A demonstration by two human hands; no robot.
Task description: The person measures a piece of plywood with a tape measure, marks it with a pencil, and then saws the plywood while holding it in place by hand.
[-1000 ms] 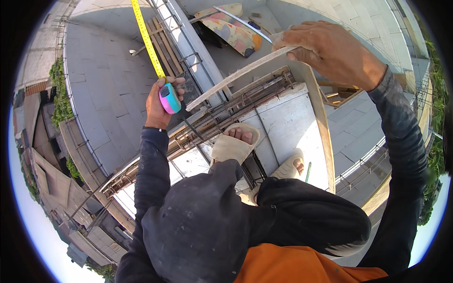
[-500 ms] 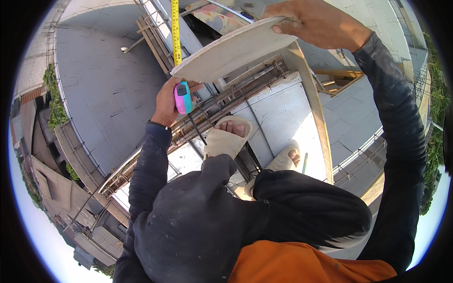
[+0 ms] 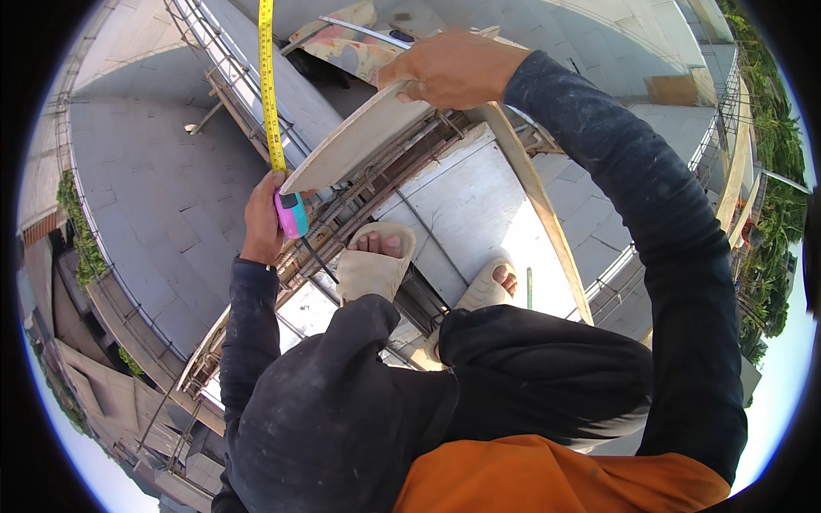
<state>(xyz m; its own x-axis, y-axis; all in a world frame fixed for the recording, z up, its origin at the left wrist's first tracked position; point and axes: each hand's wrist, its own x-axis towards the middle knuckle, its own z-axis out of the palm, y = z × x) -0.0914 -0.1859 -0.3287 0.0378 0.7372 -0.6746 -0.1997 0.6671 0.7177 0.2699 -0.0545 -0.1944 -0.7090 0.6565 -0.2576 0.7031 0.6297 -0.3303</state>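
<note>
My left hand (image 3: 263, 221) is closed around a pink and teal tape measure (image 3: 292, 214). Its yellow blade (image 3: 269, 94) runs out, away from me, past the upper edge of the picture. Farther to the right, my right hand (image 3: 453, 68) grips the far end of a thin, pale board (image 3: 359, 137), its fingers curled over the edge. The board slants down to the left, and its near corner comes right beside the tape case and blade. Part of my left fingers is hidden behind the case and the board.
My feet in beige slides (image 3: 376, 265) are on a white panel (image 3: 462, 192) crossed by dark bars. Steel rods (image 3: 376, 175) line its far side, and a wooden strip (image 3: 543, 209) its right. Grey block surfaces (image 3: 162, 205) lie lower down, with foliage (image 3: 770, 171) beyond.
Both hands have shifted left in the picture, partly because the view moved. My right hand and the board's far end have come left, and the board now shows narrower. The tape case has tilted.
</note>
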